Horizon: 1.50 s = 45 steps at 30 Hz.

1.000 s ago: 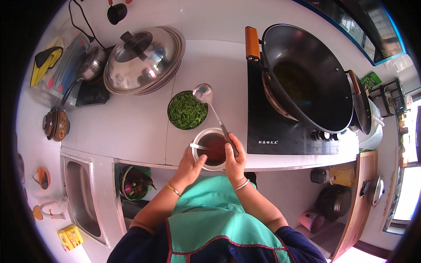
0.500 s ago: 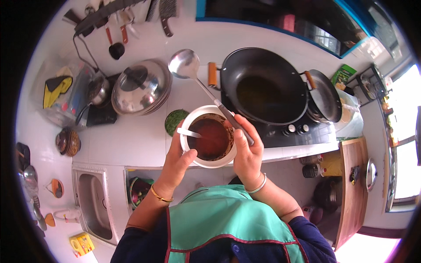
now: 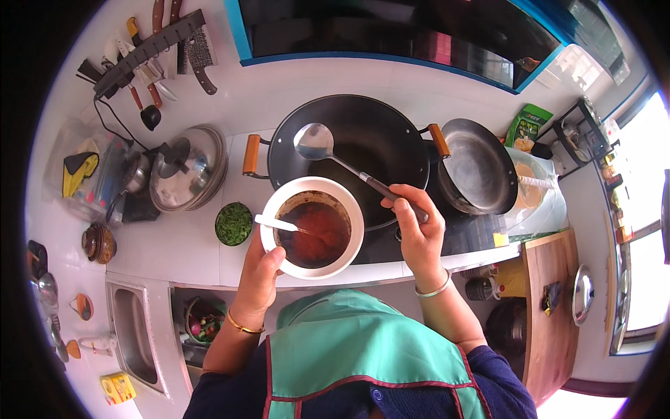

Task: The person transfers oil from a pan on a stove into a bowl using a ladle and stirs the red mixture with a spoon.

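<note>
My left hand (image 3: 259,274) grips the near left side of a white bowl (image 3: 354,234), thumb on its rim. Inside is a dark red-brown sauce (image 3: 317,237), and a white-handled spoon (image 3: 278,223) leans in it over the left rim. My right hand (image 3: 420,227) is closed round the dark handle of a metal ladle (image 3: 314,142). The ladle's head hangs over the left part of a black wok (image 3: 391,133), whose bottom holds some dark liquid, perhaps oil. The bowl covers the wok's near left edge.
A small bowl of chopped greens (image 3: 234,224) stands left of the white bowl. Farther left are a lidded metal pan (image 3: 188,171) and a sink (image 3: 136,335). A flat black pan (image 3: 478,167) sits right of the wok. Knives hang from a wall rack (image 3: 150,52).
My right hand has left the bowl's side and moved right with the ladle, whose head is now over the wok. My left hand alone holds the bowl. The view has shifted right.
</note>
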Available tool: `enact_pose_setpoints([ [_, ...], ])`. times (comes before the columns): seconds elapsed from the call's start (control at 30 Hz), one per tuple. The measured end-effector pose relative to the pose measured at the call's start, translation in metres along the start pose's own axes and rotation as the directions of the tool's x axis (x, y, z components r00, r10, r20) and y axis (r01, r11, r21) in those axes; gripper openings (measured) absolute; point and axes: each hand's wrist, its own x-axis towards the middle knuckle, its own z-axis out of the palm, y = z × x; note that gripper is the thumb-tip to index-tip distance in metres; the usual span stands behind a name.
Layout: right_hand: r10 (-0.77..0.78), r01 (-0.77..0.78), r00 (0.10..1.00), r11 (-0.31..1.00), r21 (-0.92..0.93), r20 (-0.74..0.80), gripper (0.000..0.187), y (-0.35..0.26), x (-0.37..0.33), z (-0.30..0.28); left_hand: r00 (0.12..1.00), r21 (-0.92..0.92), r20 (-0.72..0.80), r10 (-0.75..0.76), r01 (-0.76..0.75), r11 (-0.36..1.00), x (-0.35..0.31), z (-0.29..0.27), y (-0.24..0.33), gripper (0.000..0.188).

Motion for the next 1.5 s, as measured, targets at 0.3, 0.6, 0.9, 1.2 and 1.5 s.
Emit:
enact_pose_setpoints([
  [0.3,-0.231,0.242,0.97,0.934,-0.261,0.071,0.015,0.013,0.026,-0.023,0.997,0.071,-0.007,-0.079,0.079,0.994,0.015,0.023,0.002,0.061],
  [0.6,-0.154,0.167,0.986,0.925,-0.341,0.065,0.014,0.01,0.021,-0.036,0.95,0.068,0.127,-0.284,0.277,0.958,0.023,0.013,0.013,0.059],
  [0.9,0.003,0.054,0.996,0.782,-0.621,0.09,0.012,0.02,0.045,-0.055,0.867,0.109,0.29,-0.406,0.391,0.914,0.028,0.005,0.013,0.061],
  [1.2,0.059,0.017,0.996,0.629,-0.777,0.07,0.015,0.044,0.071,-0.055,0.9,0.162,0.291,-0.325,0.288,0.944,0.02,0.012,0.026,0.054],
  [1.5,0.053,0.071,0.989,0.655,-0.752,0.14,0.022,0.076,0.09,-0.022,0.979,0.093,0.045,-0.198,0.194,0.977,0.05,0.008,0.016,0.054],
])
